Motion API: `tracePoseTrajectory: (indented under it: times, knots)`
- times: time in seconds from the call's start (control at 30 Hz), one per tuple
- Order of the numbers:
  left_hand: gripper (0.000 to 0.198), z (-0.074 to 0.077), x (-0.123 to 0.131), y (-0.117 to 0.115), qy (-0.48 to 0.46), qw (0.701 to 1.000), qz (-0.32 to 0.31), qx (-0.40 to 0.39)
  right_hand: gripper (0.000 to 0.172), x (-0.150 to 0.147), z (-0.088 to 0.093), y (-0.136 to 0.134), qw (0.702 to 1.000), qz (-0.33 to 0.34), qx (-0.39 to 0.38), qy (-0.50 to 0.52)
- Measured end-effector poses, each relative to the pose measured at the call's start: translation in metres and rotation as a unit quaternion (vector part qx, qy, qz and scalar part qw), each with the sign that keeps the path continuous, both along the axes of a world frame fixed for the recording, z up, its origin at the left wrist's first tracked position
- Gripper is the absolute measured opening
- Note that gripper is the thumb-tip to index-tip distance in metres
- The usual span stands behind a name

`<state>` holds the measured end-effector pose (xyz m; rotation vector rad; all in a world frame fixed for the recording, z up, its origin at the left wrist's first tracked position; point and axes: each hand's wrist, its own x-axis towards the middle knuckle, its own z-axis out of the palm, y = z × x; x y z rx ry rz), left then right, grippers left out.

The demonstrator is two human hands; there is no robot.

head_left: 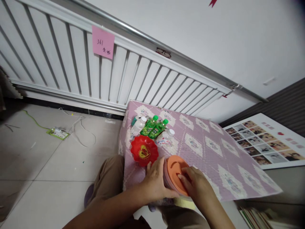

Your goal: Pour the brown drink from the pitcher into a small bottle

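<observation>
A clear container (167, 178) with a round orange lid (173, 168) is tilted at the table's near edge. My left hand (156, 179) wraps around its left side, thumb low along the wall. The fingers of my right hand (194, 183) are bent onto the lid's raised grip, pinching it. The lid appears to sit on the container's mouth; what the container holds is hidden. Just beyond my left fingertips lies a red scalloped dish (137, 151) with a yellow heart design.
Green-capped bottles (158, 128), a white bottle (138, 126) and a clear white-capped bottle (165, 136) stand behind the dish on a purple patterned tablecloth (207, 159). A radiator (147, 73) runs behind. A power strip (57, 133) lies on the floor; a photo frame (267, 140) leans right.
</observation>
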<state>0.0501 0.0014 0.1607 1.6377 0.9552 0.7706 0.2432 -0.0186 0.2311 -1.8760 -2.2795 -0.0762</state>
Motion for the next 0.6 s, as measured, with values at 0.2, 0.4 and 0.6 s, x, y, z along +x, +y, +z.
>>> tracePoseTrajectory:
  times: [0.2, 0.4, 0.6]
  knots:
    - [0.127, 0.0011, -0.0008, -0.0009, -0.015, 1.000, 0.008, 0.006, 0.018, -0.0008, -0.0040, -0.0016, 1.000, -0.002, 0.018, 0.010]
    - [0.126, 0.0031, -0.0024, -0.0013, -0.019, 1.000, 0.010, 0.005, 0.016, 0.0016, -0.0025, -0.0019, 1.000, -0.002, 0.015, 0.010]
    - [0.128, 0.0009, -0.0020, -0.0015, -0.008, 1.000, 0.008, 0.004, 0.016, 0.0024, -0.0032, -0.0017, 1.000, -0.002, -0.008, 0.012]
